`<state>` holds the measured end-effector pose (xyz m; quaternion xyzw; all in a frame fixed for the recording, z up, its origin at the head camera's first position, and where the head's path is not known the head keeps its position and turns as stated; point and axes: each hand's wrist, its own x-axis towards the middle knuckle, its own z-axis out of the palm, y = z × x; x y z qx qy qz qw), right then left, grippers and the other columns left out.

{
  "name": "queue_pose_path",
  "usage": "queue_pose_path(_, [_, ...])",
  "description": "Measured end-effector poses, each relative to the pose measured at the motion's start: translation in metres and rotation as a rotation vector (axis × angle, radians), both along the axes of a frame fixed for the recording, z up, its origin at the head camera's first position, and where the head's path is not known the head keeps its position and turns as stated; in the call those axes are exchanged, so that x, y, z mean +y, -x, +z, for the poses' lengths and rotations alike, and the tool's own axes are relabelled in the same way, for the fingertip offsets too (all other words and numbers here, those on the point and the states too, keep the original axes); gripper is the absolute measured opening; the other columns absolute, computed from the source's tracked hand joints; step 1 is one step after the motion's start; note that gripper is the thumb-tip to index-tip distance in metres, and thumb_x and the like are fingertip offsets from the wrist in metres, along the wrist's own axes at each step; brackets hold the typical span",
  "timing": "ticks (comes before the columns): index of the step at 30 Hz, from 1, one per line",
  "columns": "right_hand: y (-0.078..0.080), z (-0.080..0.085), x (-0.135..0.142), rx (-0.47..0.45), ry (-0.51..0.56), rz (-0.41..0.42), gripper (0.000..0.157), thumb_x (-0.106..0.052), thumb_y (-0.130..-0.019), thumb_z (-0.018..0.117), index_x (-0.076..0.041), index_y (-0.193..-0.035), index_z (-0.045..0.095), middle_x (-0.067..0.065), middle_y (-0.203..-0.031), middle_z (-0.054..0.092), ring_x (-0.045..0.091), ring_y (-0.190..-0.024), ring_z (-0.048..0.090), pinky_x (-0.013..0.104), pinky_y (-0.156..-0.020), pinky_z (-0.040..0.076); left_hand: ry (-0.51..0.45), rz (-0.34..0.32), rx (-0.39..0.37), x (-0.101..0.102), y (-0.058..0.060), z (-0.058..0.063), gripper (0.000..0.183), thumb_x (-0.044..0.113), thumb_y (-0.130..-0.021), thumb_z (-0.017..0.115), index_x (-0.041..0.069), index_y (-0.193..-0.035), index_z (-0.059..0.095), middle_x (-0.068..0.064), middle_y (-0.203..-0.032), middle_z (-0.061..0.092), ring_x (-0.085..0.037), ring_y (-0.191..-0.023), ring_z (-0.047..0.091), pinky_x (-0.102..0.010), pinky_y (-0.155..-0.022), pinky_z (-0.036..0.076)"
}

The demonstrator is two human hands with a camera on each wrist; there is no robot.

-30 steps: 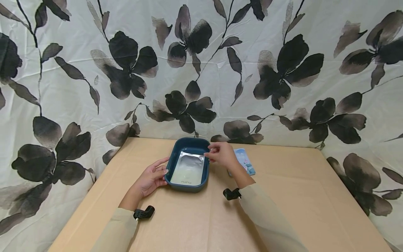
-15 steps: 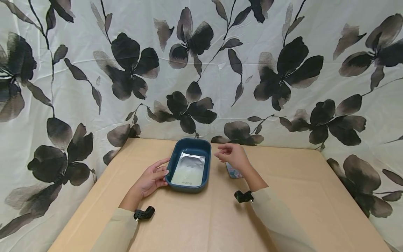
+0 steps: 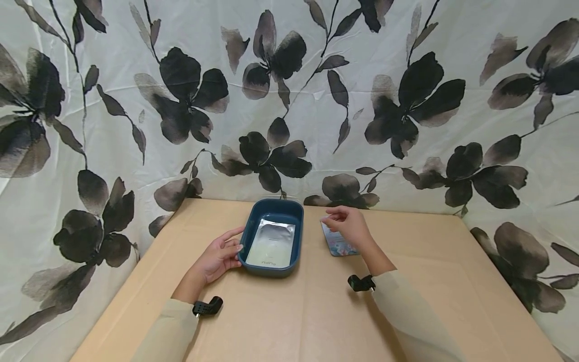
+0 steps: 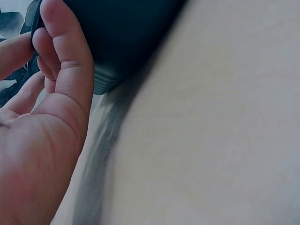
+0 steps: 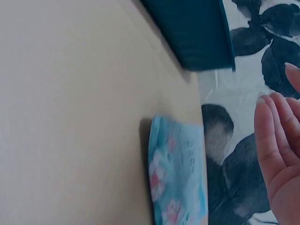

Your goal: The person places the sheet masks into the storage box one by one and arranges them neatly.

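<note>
A dark blue rectangular plastic tub (image 3: 271, 271) stands on the table. Inside it lies a flat sachet (image 3: 270, 245), silver at the top and pale below, with small lettering. My left hand (image 3: 219, 259) holds the tub's left side, thumb at the rim; the left wrist view shows the thumb and fingers on either side of the tub's edge (image 4: 122, 37). To the right of the tub, my right hand (image 3: 350, 229) hovers with loosely bent fingers and nothing in them. It partly covers a light-blue soft packet with pink flowers (image 5: 178, 173) lying on the table.
The tan table (image 3: 280, 322) ends at the back against a white hanging cloth (image 3: 334, 115) with dark flowers. Black wrist cameras sit on both wrists, near the beige sleeves (image 3: 416, 311).
My right hand has moved right from the tub's edge to over the flowered packet. The left hand, tub and sachet stay about where they were.
</note>
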<state>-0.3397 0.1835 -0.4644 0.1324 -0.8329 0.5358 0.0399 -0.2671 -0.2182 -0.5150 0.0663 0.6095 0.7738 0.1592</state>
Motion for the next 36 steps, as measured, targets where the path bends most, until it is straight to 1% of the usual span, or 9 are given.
queue_pose_path(4, [0.009,-0.005,0.009,0.01,-0.026,-0.038,0.037,-0.026,-0.089,0.081,-0.009,-0.121,0.074,0.012,-0.101,0.076,0.032,-0.083,0.074,0.03,-0.071,0.061,-0.004,0.001,0.004,-0.001,0.0,0.0,0.066,0.007,-0.104,0.057,0.015,-0.162,0.027,-0.003,-0.097,0.059,-0.012,-0.074,0.059,-0.026,-0.073,0.061])
queue_pose_path(9, [0.021,-0.014,0.022,0.043,-0.079,-0.113,0.034,-0.027,-0.088,0.082,-0.01,-0.117,0.076,0.01,-0.099,0.077,0.018,-0.082,0.07,0.023,-0.067,0.056,0.0,0.009,0.004,0.0,0.001,0.002,0.066,0.008,-0.103,0.058,0.016,-0.161,0.028,-0.003,-0.097,0.059,-0.012,-0.075,0.059,-0.027,-0.073,0.061])
queue_pose_path(12, [0.028,-0.018,0.027,0.046,-0.113,-0.138,0.035,-0.028,-0.089,0.082,-0.009,-0.117,0.076,0.01,-0.1,0.077,0.018,-0.087,0.069,0.02,-0.068,0.054,-0.003,0.016,-0.006,0.0,0.001,0.001,0.065,0.007,-0.103,0.058,0.017,-0.161,0.03,-0.003,-0.096,0.059,-0.013,-0.075,0.059,-0.027,-0.073,0.061])
queue_pose_path(14, [0.032,-0.019,0.03,0.04,-0.131,-0.139,0.037,-0.028,-0.09,0.081,-0.006,-0.119,0.075,0.011,-0.103,0.077,0.022,-0.091,0.069,0.021,-0.07,0.053,-0.006,0.018,-0.011,0.0,0.001,0.001,0.065,0.007,-0.103,0.058,0.017,-0.161,0.03,-0.003,-0.096,0.059,-0.013,-0.075,0.059,-0.027,-0.072,0.061])
queue_pose_path(18, [0.041,-0.021,0.036,-0.013,-0.141,-0.151,0.04,-0.028,-0.091,0.08,-0.005,-0.123,0.072,0.013,-0.107,0.074,0.027,-0.099,0.067,0.027,-0.077,0.055,-0.005,0.011,-0.004,0.001,0.001,0.0,0.066,0.009,-0.103,0.059,0.017,-0.161,0.029,-0.002,-0.097,0.059,-0.013,-0.076,0.058,-0.027,-0.073,0.061])
queue_pose_path(22, [0.048,-0.023,0.042,-0.081,-0.145,-0.168,0.042,-0.026,-0.092,0.079,-0.007,-0.128,0.07,0.014,-0.115,0.069,0.029,-0.107,0.061,0.035,-0.089,0.053,-0.006,0.01,-0.003,0.001,0.001,0.0,0.066,0.009,-0.103,0.06,0.017,-0.161,0.03,-0.002,-0.097,0.059,-0.013,-0.075,0.058,-0.027,-0.073,0.061])
queue_pose_path(25, [0.052,-0.026,0.046,-0.121,-0.132,-0.171,0.042,-0.023,-0.093,0.077,-0.007,-0.131,0.068,0.016,-0.122,0.064,0.031,-0.112,0.056,0.042,-0.098,0.049,-0.009,0.011,-0.002,0.0,0.001,0.0,0.065,0.008,-0.103,0.059,0.017,-0.161,0.03,-0.002,-0.096,0.059,-0.013,-0.075,0.059,-0.027,-0.072,0.061])
queue_pose_path(29, [0.056,-0.03,0.05,-0.16,-0.138,-0.179,0.043,-0.022,-0.094,0.076,-0.006,-0.133,0.067,0.019,-0.131,0.061,0.034,-0.118,0.053,0.049,-0.104,0.046,-0.019,0.007,-0.001,0.0,0.002,0.0,0.064,0.007,-0.103,0.058,0.016,-0.161,0.03,-0.001,-0.096,0.06,-0.013,-0.075,0.059,-0.027,-0.072,0.061])
queue_pose_path(36, [0.061,-0.037,0.055,-0.223,-0.194,-0.21,0.048,-0.025,-0.093,0.077,-0.008,-0.136,0.064,0.023,-0.145,0.055,0.039,-0.136,0.048,0.055,-0.117,0.038,-0.031,-0.005,0.0,0.001,0.002,-0.001,0.065,0.005,-0.103,0.057,0.015,-0.161,0.028,0.0,-0.095,0.06,-0.012,-0.074,0.059,-0.027,-0.072,0.061])
